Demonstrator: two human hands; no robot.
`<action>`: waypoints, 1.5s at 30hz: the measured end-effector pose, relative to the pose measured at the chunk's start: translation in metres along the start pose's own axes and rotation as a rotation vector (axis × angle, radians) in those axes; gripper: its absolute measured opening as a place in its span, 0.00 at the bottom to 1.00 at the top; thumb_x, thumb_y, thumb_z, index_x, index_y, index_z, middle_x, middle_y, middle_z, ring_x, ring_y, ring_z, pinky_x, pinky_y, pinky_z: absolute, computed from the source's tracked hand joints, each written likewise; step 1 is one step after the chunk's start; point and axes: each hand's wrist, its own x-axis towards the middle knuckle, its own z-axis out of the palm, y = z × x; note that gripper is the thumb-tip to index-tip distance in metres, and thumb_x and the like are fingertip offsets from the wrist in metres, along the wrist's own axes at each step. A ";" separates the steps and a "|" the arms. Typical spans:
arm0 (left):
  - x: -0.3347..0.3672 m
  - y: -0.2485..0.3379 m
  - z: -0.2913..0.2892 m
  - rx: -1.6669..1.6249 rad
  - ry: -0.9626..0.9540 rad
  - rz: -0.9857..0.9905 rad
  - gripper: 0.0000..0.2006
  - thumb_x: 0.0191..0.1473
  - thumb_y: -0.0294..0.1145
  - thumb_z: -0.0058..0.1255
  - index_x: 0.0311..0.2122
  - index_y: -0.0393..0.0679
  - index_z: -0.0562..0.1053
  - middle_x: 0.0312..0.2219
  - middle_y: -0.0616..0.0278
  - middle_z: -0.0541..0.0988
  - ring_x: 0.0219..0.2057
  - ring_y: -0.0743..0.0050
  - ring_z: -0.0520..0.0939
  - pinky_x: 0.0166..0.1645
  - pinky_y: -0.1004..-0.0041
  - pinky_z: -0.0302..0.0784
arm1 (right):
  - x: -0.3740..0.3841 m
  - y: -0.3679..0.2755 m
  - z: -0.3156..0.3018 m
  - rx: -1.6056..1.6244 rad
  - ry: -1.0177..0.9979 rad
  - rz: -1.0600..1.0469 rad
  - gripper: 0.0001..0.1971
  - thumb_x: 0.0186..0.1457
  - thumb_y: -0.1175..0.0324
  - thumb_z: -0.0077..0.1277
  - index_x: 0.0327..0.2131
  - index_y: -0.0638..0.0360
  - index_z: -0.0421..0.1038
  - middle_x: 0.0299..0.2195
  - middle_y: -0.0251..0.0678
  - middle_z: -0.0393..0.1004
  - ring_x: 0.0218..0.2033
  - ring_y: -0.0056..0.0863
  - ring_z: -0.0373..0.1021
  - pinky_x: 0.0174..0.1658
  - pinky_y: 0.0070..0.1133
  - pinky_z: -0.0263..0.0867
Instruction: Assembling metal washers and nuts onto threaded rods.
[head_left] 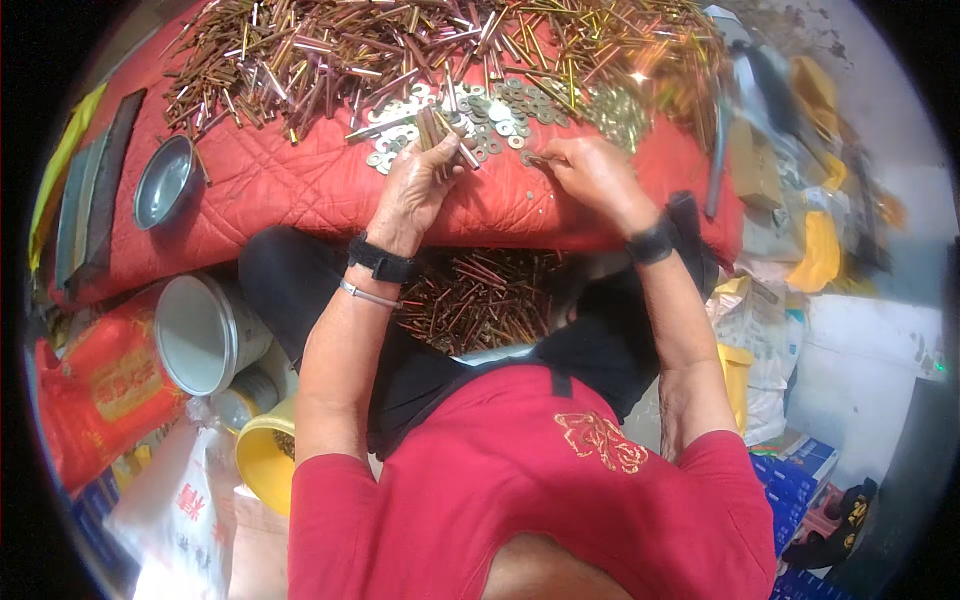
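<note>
My left hand (pixel 412 192) is closed round a small bundle of slim metal rods (pixel 431 127), their ends sticking up past the fingers and thumb. To its right, my right hand (pixel 597 180) pinches what looks like a flat round washer (pixel 537 159) between thumb and fingertips. Both hands are just above the near side of a red quilted cover (pixel 280 190). Loose silvery washers (pixel 490 118) lie spread out beyond them. Behind the washers is a wide heap of similar rods (pixel 330 50), coppery and yellowish in tone.
A metal bowl (pixel 166 186) sits at the cover's left side. More rods (pixel 485 300) lie below the cover's front edge, between my legs. At lower left are a white bucket (pixel 195 335), a yellow tub (pixel 262 462) and a red bag (pixel 105 390). Cartons (pixel 755 165) and bags stand right.
</note>
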 end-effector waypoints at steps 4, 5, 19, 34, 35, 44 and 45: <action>-0.003 0.002 0.004 0.036 -0.001 0.030 0.11 0.54 0.30 0.55 0.41 0.44 0.70 0.30 0.71 0.75 0.28 0.84 0.75 0.31 0.84 0.72 | 0.013 0.002 0.000 -0.036 -0.030 -0.160 0.09 0.46 0.70 0.45 0.28 0.52 0.77 0.25 0.45 0.75 0.29 0.44 0.73 0.33 0.36 0.69; -0.003 0.003 0.002 0.056 -0.014 0.032 0.10 0.53 0.30 0.56 0.40 0.44 0.70 0.29 0.71 0.75 0.28 0.85 0.75 0.31 0.84 0.72 | 0.016 0.002 0.001 -0.042 -0.034 -0.161 0.09 0.46 0.71 0.45 0.27 0.53 0.76 0.24 0.44 0.75 0.29 0.44 0.73 0.33 0.36 0.69; -0.006 0.007 0.003 0.005 -0.019 -0.004 0.07 0.53 0.30 0.57 0.35 0.47 0.70 0.26 0.74 0.73 0.26 0.87 0.73 0.30 0.85 0.70 | 0.024 -0.003 -0.012 0.066 -0.101 -0.072 0.09 0.46 0.70 0.47 0.29 0.53 0.78 0.27 0.44 0.76 0.31 0.43 0.73 0.35 0.34 0.68; -0.009 0.007 0.002 0.002 -0.011 0.034 0.12 0.56 0.27 0.50 0.46 0.39 0.71 0.36 0.64 0.77 0.34 0.81 0.76 0.38 0.82 0.73 | 0.050 -0.020 0.006 -0.341 -0.092 -0.351 0.09 0.43 0.73 0.48 0.30 0.53 0.76 0.22 0.42 0.74 0.26 0.42 0.73 0.28 0.35 0.68; -0.008 0.007 -0.001 -0.010 -0.022 0.049 0.11 0.56 0.27 0.51 0.45 0.40 0.71 0.35 0.65 0.77 0.34 0.81 0.76 0.37 0.82 0.73 | 0.041 -0.015 0.005 -0.250 -0.096 -0.311 0.09 0.44 0.74 0.47 0.31 0.54 0.75 0.23 0.42 0.75 0.26 0.43 0.73 0.29 0.36 0.68; -0.007 -0.001 0.004 -0.048 0.102 0.153 0.08 0.55 0.27 0.54 0.39 0.42 0.69 0.30 0.67 0.75 0.30 0.81 0.77 0.35 0.81 0.75 | -0.011 -0.038 0.016 0.886 0.170 0.225 0.10 0.55 0.70 0.50 0.41 0.57 0.75 0.23 0.31 0.73 0.23 0.09 0.63 0.27 0.15 0.62; -0.008 0.000 0.006 -0.056 0.080 0.165 0.09 0.55 0.28 0.54 0.40 0.42 0.69 0.31 0.67 0.75 0.31 0.81 0.77 0.36 0.81 0.75 | -0.012 -0.047 0.015 0.824 0.177 0.173 0.10 0.55 0.70 0.50 0.40 0.57 0.75 0.25 0.33 0.74 0.24 0.12 0.65 0.28 0.17 0.63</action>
